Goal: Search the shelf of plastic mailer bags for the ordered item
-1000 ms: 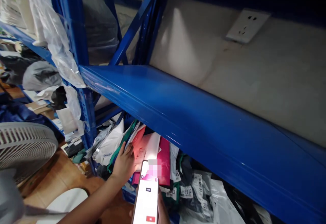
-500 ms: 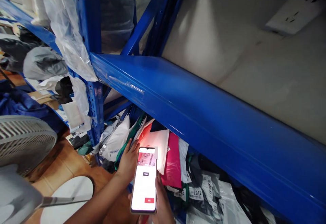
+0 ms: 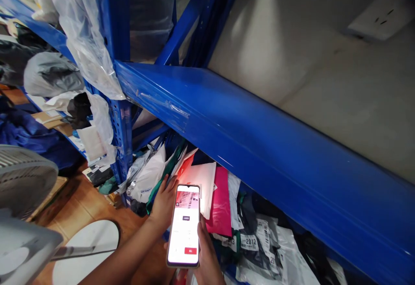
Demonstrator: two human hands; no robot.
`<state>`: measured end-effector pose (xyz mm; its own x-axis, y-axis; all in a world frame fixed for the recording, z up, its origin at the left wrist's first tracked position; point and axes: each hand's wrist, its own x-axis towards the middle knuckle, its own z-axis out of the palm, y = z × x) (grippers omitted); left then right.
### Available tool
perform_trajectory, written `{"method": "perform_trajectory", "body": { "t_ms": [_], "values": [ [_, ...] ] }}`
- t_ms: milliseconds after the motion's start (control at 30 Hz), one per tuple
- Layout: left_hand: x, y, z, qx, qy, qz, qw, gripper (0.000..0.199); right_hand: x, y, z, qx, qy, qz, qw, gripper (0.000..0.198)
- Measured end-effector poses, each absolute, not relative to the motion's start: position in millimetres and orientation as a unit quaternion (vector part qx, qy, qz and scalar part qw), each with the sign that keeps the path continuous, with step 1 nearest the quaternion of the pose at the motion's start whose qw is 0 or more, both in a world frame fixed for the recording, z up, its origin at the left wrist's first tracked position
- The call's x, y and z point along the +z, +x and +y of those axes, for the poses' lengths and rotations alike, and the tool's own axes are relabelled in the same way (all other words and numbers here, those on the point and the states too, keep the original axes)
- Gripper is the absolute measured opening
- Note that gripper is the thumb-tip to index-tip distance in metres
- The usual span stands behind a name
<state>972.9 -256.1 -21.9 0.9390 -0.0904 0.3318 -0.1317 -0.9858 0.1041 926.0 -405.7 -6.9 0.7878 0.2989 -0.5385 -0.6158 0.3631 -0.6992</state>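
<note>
Right hand grips a smartphone (screen lit); left hand, fingers spread, presses the white mailer

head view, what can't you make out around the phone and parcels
- Phone screen text: too small, head view.
- Right hand: mostly hidden behind the phone, cut by the bottom edge.
- Parcels farther back: hidden under the blue shelf beam.
- Left hand fingertips: tucked among parcels.
</note>
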Motion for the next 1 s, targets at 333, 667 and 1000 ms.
{"method": "perform_trajectory", "body": {
  "t_ms": [333, 667, 1000],
  "values": [
    [-24, 973, -257, 0.165, 0.981, -0.062, 0.076, 0.034, -6, 923, -410, 0.285, -0.465, 0.14, 0.827, 0.107],
    [-15, 970, -256, 0.138, 0.988, -0.039, 0.062, 0.033, 17, 909, -417, 0.292, -0.5, 0.081, 0.811, 0.1],
    [-23, 972, -258, 0.182, 0.981, -0.027, 0.066, 0.028, 36, 898, -447, 0.214, -0.495, 0.19, 0.82, 0.124]
  ]
}}
